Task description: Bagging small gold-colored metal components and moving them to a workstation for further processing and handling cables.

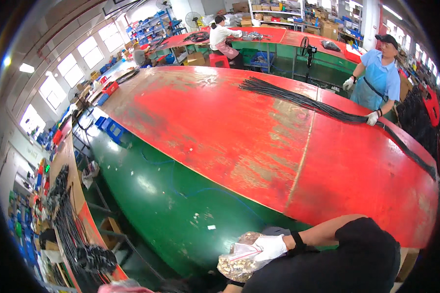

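A clear bag [228,269] of small yellowish parts is held above the green floor [151,215], just off the near edge of the red worktop [215,132], toward its right end. It is gripped by the right hand [271,247], white-gloved, with the fingers closed on the plastic; a dark band is worn on that wrist. Below the bag, the left wrist [232,288] is only partly shown at the lower rim; its hand is hidden, so how far it is open, and what it holds, cannot be told. On the worktop, a bundle of black cables [322,106] is laid from the middle of the far edge to the right end, across a seam. Near that end, the bundle is touched by one gloved hand of a co-worker [381,73] in a blue apron, standing at the far edge. Blue stools [114,129] are placed on the floor by the near edge, toward the left end. To the left, dark cables [66,215] are spread along a side bench [89,224]. Beyond the far edge, a second worktop [274,35] is occupied by a seated person [224,36].
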